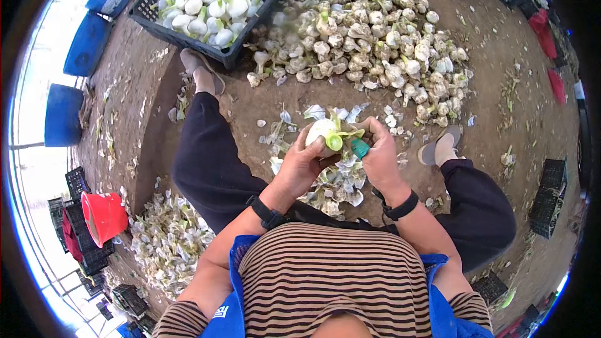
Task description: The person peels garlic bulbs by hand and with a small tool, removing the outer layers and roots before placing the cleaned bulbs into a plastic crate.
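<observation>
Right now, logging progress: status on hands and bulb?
Left hand grips bulb. Right hand holds teal-handled tool at it. Peelings underneath.

Your left hand (300,166) grips a white bulb (320,131) with a cut green stem, held between your knees. Your right hand (379,153) closes on a teal-handled tool (360,148) touching the bulb's side. Peeled skins (335,184) lie on the ground under your hands. Ahead of you spreads a heap of unpeeled bulbs (375,37), and beside it, by your left foot, stands a black crate (206,44) of cleaned white ones.
</observation>
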### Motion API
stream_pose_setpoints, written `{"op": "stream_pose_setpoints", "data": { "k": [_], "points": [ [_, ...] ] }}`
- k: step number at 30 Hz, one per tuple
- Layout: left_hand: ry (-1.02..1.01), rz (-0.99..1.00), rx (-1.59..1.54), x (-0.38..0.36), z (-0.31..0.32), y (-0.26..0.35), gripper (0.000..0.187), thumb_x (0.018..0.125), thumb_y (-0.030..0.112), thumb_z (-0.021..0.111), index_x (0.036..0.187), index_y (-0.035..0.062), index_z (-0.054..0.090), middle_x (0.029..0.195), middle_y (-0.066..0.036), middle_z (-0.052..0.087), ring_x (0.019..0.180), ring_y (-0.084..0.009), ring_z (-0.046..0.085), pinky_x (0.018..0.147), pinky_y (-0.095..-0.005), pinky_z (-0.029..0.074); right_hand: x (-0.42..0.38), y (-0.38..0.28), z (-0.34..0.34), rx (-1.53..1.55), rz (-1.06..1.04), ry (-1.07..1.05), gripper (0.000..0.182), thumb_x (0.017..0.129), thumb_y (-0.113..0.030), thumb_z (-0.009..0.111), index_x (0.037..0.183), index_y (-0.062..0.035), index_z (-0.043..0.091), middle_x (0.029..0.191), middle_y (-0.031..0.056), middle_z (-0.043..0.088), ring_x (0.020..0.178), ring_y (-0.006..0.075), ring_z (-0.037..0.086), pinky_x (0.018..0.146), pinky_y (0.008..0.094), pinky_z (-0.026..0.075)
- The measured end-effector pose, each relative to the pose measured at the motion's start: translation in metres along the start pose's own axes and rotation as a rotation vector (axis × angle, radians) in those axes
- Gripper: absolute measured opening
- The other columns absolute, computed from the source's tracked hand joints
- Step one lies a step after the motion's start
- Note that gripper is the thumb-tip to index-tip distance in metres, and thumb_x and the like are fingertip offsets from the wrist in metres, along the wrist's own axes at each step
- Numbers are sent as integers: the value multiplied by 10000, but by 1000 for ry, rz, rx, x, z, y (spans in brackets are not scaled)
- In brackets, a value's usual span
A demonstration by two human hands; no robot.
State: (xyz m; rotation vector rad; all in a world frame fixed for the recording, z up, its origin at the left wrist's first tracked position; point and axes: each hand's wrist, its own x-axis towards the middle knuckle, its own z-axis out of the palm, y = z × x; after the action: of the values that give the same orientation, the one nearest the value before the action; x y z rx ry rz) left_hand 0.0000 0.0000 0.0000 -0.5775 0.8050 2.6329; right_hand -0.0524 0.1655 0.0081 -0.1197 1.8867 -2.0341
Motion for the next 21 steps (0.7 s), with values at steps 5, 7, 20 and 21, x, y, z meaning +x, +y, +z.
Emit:
{"op": "stream_pose_setpoints", "data": {
  "k": [5, 7, 20, 21],
  "points": [
    [-69, -132, -6, -11, -6, -9, 682, 815, 171, 675, 1362, 52, 285, 1251, -97, 482, 1118, -236, 520, 919, -388, 460, 4, -21, -11, -552, -98, 222, 176, 749, -31, 640, 884, -36, 527, 800, 137, 613, 731, 256, 605, 657, 325, 470],
    [-120, -176, 75, -24, 1, -9, 657, 813, 197, 677, 1342, 33, 323, 1237, -105, 506, 1117, -219, 524, 932, -359, 452, 12, 10, -35, -679, -247, 283, 151, 757, -26, 604, 889, -37, 531, 783, 163, 602, 746, 316, 600, 647, 366, 468],
    [63, -68, 30, -16, -10, -6, 471, 923, 455, 465, 1233, 103, 425, 1190, -67, 516, 1069, -214, 525, 922, -421, 442, -13, -15, 2, -594, -353, -164, 204, 739, -19, 604, 944, -11, 611, 856, 152, 623, 785, 303, 613, 672, 332, 490],
    [73, -66, 27, -19, -11, -5, 471, 923, 455, 465, 1233, 103, 425, 1190, -67, 516, 1069, -214, 525, 922, -421, 442, -13, -12, 3, -617, -297, -190, 215, 730, 19, 593, 942, -2, 622, 840, 149, 628, 767, 278, 627, 678, 314, 493]
  ]
}}
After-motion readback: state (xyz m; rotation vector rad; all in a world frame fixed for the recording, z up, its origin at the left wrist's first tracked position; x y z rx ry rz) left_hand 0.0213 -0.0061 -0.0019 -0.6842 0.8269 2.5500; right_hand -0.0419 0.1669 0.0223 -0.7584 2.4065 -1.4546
